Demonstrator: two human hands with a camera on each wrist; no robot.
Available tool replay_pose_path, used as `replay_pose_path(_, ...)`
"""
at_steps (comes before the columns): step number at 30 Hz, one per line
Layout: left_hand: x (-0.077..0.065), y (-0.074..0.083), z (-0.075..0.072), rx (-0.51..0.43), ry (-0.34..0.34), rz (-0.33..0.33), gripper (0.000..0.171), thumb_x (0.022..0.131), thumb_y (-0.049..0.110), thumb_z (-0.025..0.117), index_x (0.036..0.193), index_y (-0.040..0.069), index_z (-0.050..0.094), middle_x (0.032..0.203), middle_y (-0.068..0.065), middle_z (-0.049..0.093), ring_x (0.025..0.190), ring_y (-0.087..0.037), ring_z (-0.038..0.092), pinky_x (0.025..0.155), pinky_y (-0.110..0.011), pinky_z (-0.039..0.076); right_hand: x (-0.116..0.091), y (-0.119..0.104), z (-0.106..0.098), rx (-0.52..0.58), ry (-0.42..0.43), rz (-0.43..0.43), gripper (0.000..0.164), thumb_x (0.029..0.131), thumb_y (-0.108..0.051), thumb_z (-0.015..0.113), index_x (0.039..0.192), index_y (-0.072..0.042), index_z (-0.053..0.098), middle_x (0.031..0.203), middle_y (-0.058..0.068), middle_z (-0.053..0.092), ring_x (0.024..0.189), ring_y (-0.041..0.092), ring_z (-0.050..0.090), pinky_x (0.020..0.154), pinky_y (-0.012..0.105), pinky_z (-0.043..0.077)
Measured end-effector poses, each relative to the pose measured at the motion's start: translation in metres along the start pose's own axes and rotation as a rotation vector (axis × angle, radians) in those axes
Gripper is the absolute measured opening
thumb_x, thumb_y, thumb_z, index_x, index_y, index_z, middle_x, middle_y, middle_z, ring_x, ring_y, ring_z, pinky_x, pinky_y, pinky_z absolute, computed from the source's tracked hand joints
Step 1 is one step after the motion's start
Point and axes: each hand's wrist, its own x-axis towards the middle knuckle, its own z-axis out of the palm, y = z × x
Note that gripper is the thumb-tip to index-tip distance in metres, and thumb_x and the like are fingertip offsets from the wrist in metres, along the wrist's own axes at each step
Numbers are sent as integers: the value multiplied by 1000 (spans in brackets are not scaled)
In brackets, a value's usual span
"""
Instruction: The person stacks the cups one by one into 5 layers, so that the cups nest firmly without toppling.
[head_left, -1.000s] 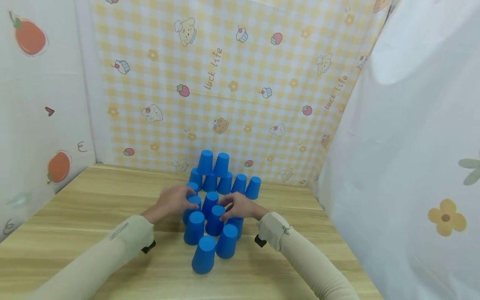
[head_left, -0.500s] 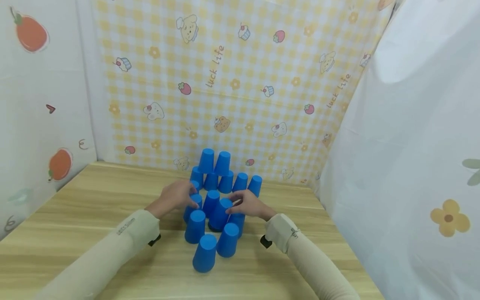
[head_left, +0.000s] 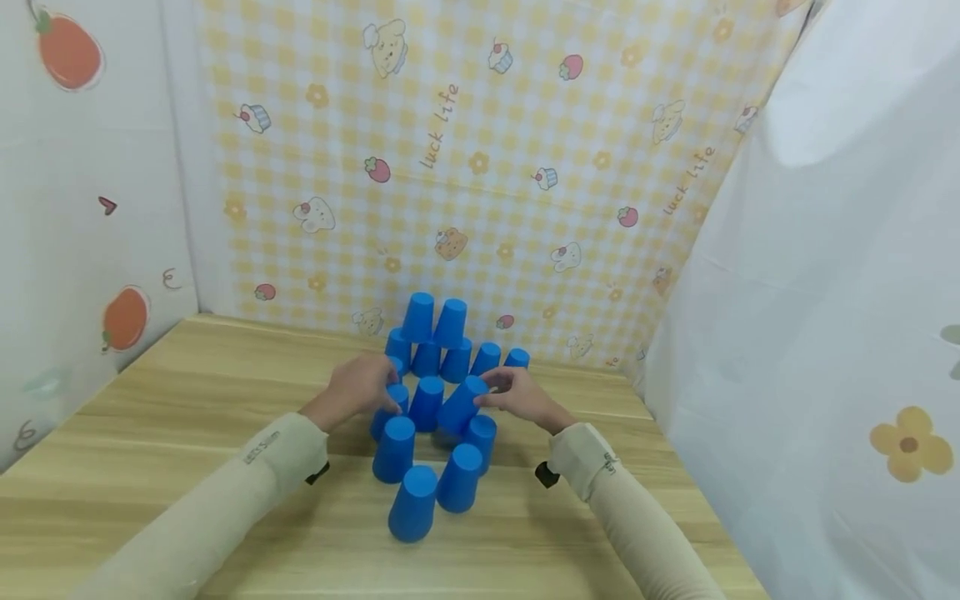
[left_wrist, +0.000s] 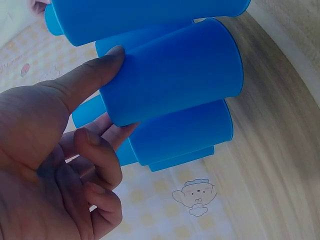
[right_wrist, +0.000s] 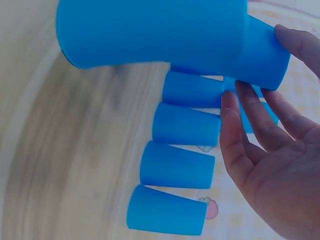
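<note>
Right hand (head_left: 522, 395) pinches a tilted, tapered blue plastic cup (head_left: 460, 407), left hand (head_left: 356, 387) pinches a matching inverted cup (left_wrist: 172, 75), other inverted blue cups (head_left: 412, 504) around both, pale wood-grain desk (head_left: 322, 542) beneath

Tilted cup (head_left: 460, 407) in right fingers (head_left: 492, 401)

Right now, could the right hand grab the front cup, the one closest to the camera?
Probably not: the right hand holds a tilted cup, and another cup stands between that hand and the front cup. It would likely need to let go first.
</note>
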Motion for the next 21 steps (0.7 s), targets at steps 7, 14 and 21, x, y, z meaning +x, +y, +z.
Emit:
replay_pose_path(7, -2, 2, 2, -1, 16, 15, 29, 75, 29, 88, 83, 12, 67, 74, -2, 59, 67, -20, 56, 57, -29, 45, 2, 1, -13, 0, 63, 46, 47, 88, -35, 76, 125, -9, 63, 122, 9, 65, 106, 25, 65, 83, 43, 56)
replay_pose_path(14, -1, 0, 6, 12, 35, 8, 33, 74, 31, 89, 89, 11, 68, 78, -2, 61, 70, -20, 57, 58, -30, 48, 5, 3, -25, 5, 174, 47, 49, 87, -32, 77, 125, -5, 64, 122, 14, 65, 108, 31, 65, 85, 49, 56)
replay_pose_path(21, -2, -1, 7, 17, 49, -3, 39, 72, 32, 90, 96, 9, 69, 83, -3, 64, 73, -19, 59, 63, -34, 52, 14, 6, -35, -5, 310, 40, 46, 86, -30, 77, 123, -5, 65, 120, 14, 66, 112, 31, 62, 88, 46, 54)
